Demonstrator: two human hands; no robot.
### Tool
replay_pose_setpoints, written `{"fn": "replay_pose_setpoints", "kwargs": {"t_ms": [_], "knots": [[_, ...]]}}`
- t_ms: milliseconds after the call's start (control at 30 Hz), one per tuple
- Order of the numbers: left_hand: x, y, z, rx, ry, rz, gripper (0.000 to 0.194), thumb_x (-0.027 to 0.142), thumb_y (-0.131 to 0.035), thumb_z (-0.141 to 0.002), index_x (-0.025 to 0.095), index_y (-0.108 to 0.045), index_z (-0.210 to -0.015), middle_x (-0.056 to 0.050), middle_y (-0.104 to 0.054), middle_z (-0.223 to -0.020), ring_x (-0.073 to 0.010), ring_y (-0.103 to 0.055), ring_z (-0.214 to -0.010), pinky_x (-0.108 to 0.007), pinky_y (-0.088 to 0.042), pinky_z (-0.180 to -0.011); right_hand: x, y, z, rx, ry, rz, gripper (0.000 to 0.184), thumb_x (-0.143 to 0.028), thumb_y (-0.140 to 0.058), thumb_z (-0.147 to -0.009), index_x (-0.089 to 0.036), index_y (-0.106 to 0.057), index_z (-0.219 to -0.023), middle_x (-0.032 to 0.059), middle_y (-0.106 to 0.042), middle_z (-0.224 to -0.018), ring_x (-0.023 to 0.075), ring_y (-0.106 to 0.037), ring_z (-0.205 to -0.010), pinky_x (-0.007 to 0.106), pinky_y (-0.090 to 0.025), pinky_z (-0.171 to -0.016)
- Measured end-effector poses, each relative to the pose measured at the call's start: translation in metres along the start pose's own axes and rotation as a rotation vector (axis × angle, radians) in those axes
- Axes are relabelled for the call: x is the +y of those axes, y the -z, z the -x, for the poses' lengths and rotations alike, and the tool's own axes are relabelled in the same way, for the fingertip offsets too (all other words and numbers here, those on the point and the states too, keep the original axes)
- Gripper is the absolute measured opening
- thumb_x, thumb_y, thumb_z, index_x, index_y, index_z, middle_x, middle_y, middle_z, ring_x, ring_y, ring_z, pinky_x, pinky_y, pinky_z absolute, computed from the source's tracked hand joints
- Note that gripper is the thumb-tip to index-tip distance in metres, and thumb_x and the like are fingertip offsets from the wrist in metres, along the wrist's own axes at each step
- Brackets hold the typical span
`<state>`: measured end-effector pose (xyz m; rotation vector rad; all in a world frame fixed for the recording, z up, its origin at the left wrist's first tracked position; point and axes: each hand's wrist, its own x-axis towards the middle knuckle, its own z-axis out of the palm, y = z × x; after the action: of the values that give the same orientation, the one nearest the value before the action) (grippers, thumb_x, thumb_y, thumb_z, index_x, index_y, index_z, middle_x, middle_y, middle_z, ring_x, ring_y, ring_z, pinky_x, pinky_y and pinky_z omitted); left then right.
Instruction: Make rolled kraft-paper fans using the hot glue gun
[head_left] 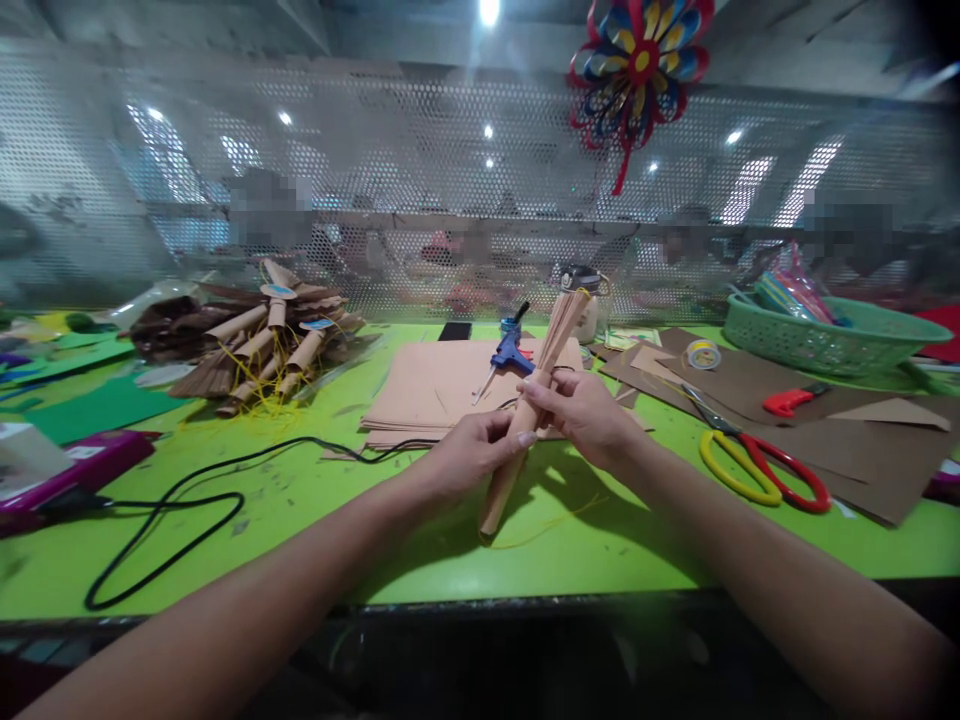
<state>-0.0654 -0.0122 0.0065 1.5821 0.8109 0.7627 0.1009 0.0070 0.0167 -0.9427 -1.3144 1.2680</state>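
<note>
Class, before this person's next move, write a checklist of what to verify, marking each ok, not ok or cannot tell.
1. Roll held by left hand below, right hand above: ok.
2. Glue gun off the paper stack: not ok, it lies on it.
3. Glue gun cool: cannot tell.
4. Cord laid straight: not ok, it loops on the table.
5. Scissors clear of both hands: ok, off to the right.

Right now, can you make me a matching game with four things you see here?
1. scissors
2. basket
3. paper roll
4. glue gun

A. blue, lying on light brown paper
B. between the left hand and right hand
C. yellow and red handles
D. pale green

Pairs: 1-C, 2-D, 3-B, 4-A.
</note>
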Motion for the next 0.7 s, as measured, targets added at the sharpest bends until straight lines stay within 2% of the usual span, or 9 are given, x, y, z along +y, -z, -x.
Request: {"fn": "replay_pose_setpoints", "kwargs": {"t_ms": [133,333,533,700], "knots": [[0.002,-0.004,0.004,0.042,-0.021,-0.071,0.028,0.044,-0.054,-0.085,0.015,-0.055,-0.083,0.001,-0.055,-0.065,-0.0104,-0.048,-0.056,-0.023,-0.037,-0.053,0.005,0.000,-0.002,-0.007,0.005,-0.009,0.039,-0.047,-0.079,-0.062,-0.015,-0.058,-0.069,-0.0030,-0.056,-0.057,0.0092,-0.048,-0.050,0.025,-0.038,-0.050],[-0.001,-0.012,-0.001,0.142,-0.018,-0.156,0.023,0.039,-0.050,-0.086,0.017,-0.049,-0.078,0.002,-0.055,-0.059,-0.0112,-0.051,-0.051,-0.022,-0.039,-0.050,0.012,-0.005,-0.004,0.019,-0.001,-0.032,0.039,-0.047,-0.080,-0.060,-0.016,-0.059,-0.071,-0.0014,-0.057,-0.061,0.0107,-0.049,-0.051,0.027,-0.040,-0.052],[-0.008,-0.014,-0.005,0.209,-0.036,-0.265,0.022,0.037,-0.045,-0.089,0.020,-0.043,-0.076,0.004,-0.050,-0.052,-0.0100,-0.045,-0.044,-0.022,-0.035,-0.044,0.013,-0.009,-0.002,0.077,0.013,-0.025,0.039,-0.047,-0.080,-0.060,-0.015,-0.059,-0.069,-0.0020,-0.055,-0.058,0.0091,-0.044,-0.049,0.026,-0.037,-0.050],[-0.011,-0.013,-0.005,0.176,-0.043,-0.159,0.021,0.037,-0.043,-0.091,0.021,-0.040,-0.077,0.005,-0.047,-0.054,-0.0096,-0.044,-0.045,-0.022,-0.035,-0.045,0.008,-0.002,0.000,-0.034,-0.011,-0.049,0.036,-0.046,-0.079,-0.063,-0.015,-0.062,-0.072,-0.0003,-0.059,-0.062,0.0111,-0.051,-0.055,0.028,-0.044,-0.057]]}}
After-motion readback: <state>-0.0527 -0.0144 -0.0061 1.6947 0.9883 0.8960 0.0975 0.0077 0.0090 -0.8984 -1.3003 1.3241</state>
